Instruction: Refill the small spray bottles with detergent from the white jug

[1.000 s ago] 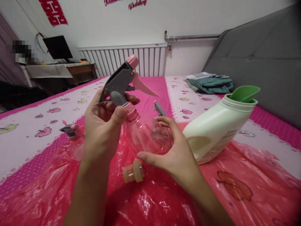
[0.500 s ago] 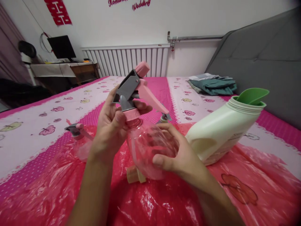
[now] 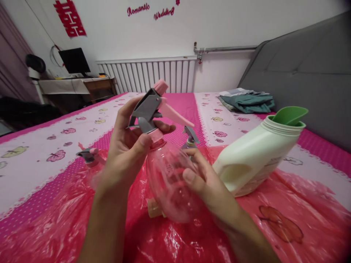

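A clear pink spray bottle (image 3: 167, 179) with a grey and pink trigger head (image 3: 149, 109) is held tilted in front of me. My left hand (image 3: 128, 146) grips the pink collar at its neck, thumb on the near side and fingers behind. Around the right side of the round body, my right hand (image 3: 205, 175) is closed, its thumb pressed against the plastic. A tan cap-like piece (image 3: 155, 208) lies below the bottle, partly covered by it. Beyond my left wrist stands a smaller pink spray bottle (image 3: 91, 164), and another grey sprayer top (image 3: 191, 135) shows behind my right hand.
A pale green jug (image 3: 255, 153) with a green scoop (image 3: 290, 115) in its mouth leans at the right. Red plastic sheeting (image 3: 55, 219) covers the near part of the bed. Folded clothes (image 3: 248, 100) lie by the grey headboard (image 3: 307, 69).
The bottle has come slightly lower and swung a little more upright, with both hands still on it. My view has tilted up a little.
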`<state>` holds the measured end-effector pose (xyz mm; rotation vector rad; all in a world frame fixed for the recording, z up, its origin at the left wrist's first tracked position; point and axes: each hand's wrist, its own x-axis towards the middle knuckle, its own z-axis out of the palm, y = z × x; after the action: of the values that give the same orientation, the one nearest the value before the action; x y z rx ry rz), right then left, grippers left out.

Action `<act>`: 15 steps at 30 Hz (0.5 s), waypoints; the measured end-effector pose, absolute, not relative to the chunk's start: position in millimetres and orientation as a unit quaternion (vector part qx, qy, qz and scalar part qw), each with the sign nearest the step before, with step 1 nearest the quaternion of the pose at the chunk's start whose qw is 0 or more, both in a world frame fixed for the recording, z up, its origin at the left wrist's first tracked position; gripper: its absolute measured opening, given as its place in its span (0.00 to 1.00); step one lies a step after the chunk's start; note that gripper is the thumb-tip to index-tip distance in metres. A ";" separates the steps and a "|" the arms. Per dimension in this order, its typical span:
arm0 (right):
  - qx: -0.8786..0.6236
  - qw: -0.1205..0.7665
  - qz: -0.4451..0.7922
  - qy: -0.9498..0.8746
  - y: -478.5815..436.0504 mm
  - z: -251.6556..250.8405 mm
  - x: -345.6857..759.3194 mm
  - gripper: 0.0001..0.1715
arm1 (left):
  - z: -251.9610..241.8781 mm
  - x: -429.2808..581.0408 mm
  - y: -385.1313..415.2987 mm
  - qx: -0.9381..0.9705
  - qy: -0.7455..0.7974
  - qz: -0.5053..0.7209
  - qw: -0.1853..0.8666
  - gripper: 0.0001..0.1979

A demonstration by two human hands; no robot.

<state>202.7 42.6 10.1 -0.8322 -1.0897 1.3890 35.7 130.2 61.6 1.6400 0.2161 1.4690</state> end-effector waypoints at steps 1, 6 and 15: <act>-0.313 0.540 0.649 -0.435 42.0 9.3 202.6 0.36 | 62.2 34.5 129.7 0.663 0.075 0.584 0.462 0.24; -0.191 0.422 0.837 -0.292 46.1 0.7 199.6 0.44 | 63.1 31.3 126.0 0.664 0.056 0.542 0.512 0.24; -0.397 0.594 0.523 -0.465 45.9 6.8 189.7 0.36 | 58.3 31.1 136.4 0.673 0.120 0.574 0.450 0.27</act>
<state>189.7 45.9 6.8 -0.9228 -1.0797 1.2165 31.1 136.4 58.3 1.6647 0.2964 1.4200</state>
